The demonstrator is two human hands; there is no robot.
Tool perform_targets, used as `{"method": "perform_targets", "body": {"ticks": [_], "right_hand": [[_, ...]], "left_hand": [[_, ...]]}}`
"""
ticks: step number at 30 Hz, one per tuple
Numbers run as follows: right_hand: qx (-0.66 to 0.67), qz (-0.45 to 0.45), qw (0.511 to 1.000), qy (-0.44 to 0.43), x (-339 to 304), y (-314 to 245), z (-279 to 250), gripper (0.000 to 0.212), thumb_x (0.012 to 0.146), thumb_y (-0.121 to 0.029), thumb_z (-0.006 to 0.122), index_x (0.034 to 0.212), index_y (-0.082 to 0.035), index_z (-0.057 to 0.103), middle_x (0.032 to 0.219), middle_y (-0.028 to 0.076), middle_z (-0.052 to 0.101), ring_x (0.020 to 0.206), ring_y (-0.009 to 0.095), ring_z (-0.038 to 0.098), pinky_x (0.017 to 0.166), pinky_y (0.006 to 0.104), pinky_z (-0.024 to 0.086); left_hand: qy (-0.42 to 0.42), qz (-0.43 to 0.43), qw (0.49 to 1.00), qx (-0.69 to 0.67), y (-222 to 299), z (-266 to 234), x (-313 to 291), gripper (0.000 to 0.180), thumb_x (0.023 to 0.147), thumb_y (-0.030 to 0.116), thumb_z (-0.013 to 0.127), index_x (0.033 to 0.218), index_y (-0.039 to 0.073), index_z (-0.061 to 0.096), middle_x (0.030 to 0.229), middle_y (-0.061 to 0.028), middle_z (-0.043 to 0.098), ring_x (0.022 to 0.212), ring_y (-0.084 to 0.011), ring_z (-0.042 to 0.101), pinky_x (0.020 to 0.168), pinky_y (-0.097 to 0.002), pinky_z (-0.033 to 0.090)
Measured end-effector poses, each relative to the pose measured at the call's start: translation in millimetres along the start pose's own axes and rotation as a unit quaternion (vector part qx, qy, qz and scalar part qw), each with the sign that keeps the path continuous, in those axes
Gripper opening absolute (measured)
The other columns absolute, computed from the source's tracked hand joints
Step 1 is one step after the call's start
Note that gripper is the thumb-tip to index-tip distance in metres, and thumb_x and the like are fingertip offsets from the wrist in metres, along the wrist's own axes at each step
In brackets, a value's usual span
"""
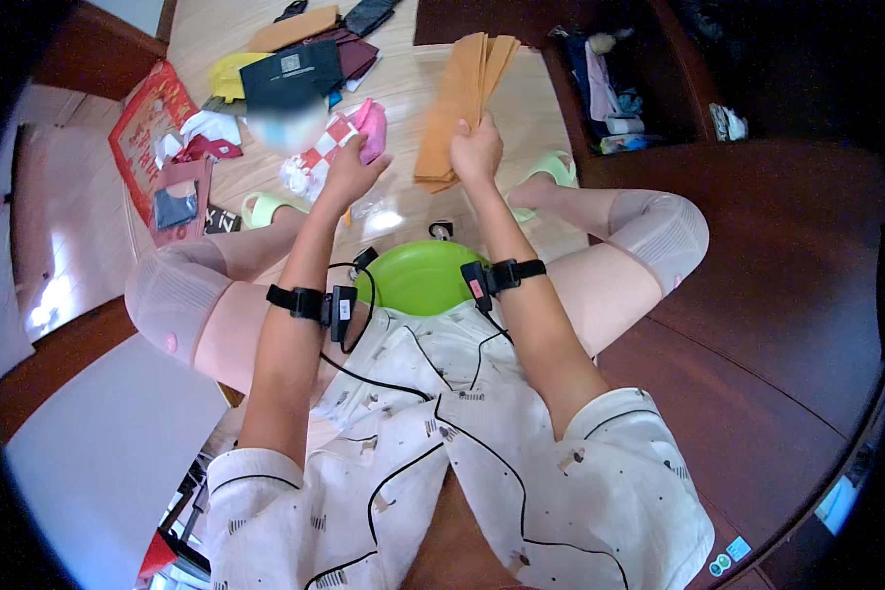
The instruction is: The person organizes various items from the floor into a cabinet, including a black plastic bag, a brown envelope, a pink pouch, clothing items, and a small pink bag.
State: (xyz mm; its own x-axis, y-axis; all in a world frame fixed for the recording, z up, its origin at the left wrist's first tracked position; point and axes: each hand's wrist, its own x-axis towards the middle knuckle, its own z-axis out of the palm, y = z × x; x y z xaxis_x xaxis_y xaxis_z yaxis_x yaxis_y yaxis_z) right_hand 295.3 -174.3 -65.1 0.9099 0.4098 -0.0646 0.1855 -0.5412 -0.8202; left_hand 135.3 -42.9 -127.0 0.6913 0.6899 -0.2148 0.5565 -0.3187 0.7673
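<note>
My right hand [477,149] grips the near edge of a long, folded orange-brown bag [457,103], which looks like paper or thin fabric with pleated layers. The bag stretches away from me over the pale floor. My left hand [352,177] is just in front of a red-and-white checkered bag [329,140] and a bright pink cloth-like piece [373,128]. Its thumb stands apart from the fingers, and nothing shows in its grasp. Whether the fingertips touch the checkered bag is hard to see.
Dark, yellow and maroon bags, among them a black bag [290,77], lie piled at the far left. A red printed sheet [153,138] lies further left. Between my legs is a green plastic seat or basin [423,275]. A dark wooden cabinet [747,206] with an open compartment borders the right.
</note>
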Motion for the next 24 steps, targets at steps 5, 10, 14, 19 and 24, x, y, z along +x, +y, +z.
{"method": "perform_targets", "body": {"ticks": [5, 10, 14, 19, 24], "right_hand": [[-0.027, -0.103, 0.967, -0.230, -54.1, -36.5, 1.2, 0.036, 0.082, -0.012, 0.059, 0.116, 0.000, 0.056, 0.103, 0.022, 0.064, 0.099, 0.039, 0.060, 0.087, 0.0458, 0.047], [0.036, -0.288, 0.914, -0.284, -67.5, -25.7, 19.3, 0.049, 0.083, -0.022, 0.062, 0.126, 0.001, 0.053, 0.129, 0.022, 0.053, 0.120, 0.035, 0.050, 0.102, 0.0388, 0.038], [-0.127, -0.390, 0.908, -0.086, -51.7, -26.4, 16.9, 0.047, 0.086, -0.032, 0.059, 0.126, -0.008, 0.056, 0.131, 0.021, 0.053, 0.122, 0.035, 0.049, 0.104, 0.0411, 0.035], [-0.076, -0.002, 0.945, -0.317, 8.1, -6.2, 12.7, 0.046, 0.089, -0.032, 0.054, 0.131, -0.013, 0.051, 0.140, 0.020, 0.043, 0.126, 0.035, 0.045, 0.104, 0.0414, 0.036], [0.105, -0.285, 0.910, -0.283, -23.5, -18.9, 16.8, 0.066, 0.082, -0.026, 0.064, 0.140, -0.008, 0.038, 0.144, 0.023, 0.037, 0.130, 0.034, 0.041, 0.104, 0.0415, 0.036]], "left_hand": [[-0.117, -0.102, 0.822, -0.547, 81.8, 1.2, -18.1, 0.059, 0.086, 0.036, 0.067, 0.128, 0.002, 0.045, 0.123, -0.0122, 0.055, 0.110, -0.0207, 0.056, 0.079, -0.0325, 0.052], [-0.092, -0.165, 0.697, -0.692, 44.0, -23.7, -13.0, 0.040, 0.095, 0.024, 0.054, 0.127, 0.004, 0.043, 0.115, -0.0123, 0.058, 0.098, -0.0234, 0.062, 0.083, -0.0367, 0.053], [-0.053, -0.169, 0.699, -0.693, 36.8, -42.7, -14.2, 0.036, 0.096, 0.016, 0.050, 0.128, 0.000, 0.043, 0.121, -0.0160, 0.056, 0.104, -0.0284, 0.061, 0.089, -0.0390, 0.052], [-0.093, -0.150, 0.708, -0.684, 35.8, -42.1, -22.0, 0.042, 0.092, 0.016, 0.058, 0.128, -0.001, 0.045, 0.125, -0.0150, 0.056, 0.112, -0.0278, 0.058, 0.098, -0.0404, 0.048], [-0.069, -0.194, 0.705, -0.679, 24.5, -41.2, -18.4, 0.045, 0.092, 0.019, 0.060, 0.129, -0.001, 0.044, 0.124, -0.0142, 0.057, 0.111, -0.0272, 0.058, 0.095, -0.0401, 0.050]]}}
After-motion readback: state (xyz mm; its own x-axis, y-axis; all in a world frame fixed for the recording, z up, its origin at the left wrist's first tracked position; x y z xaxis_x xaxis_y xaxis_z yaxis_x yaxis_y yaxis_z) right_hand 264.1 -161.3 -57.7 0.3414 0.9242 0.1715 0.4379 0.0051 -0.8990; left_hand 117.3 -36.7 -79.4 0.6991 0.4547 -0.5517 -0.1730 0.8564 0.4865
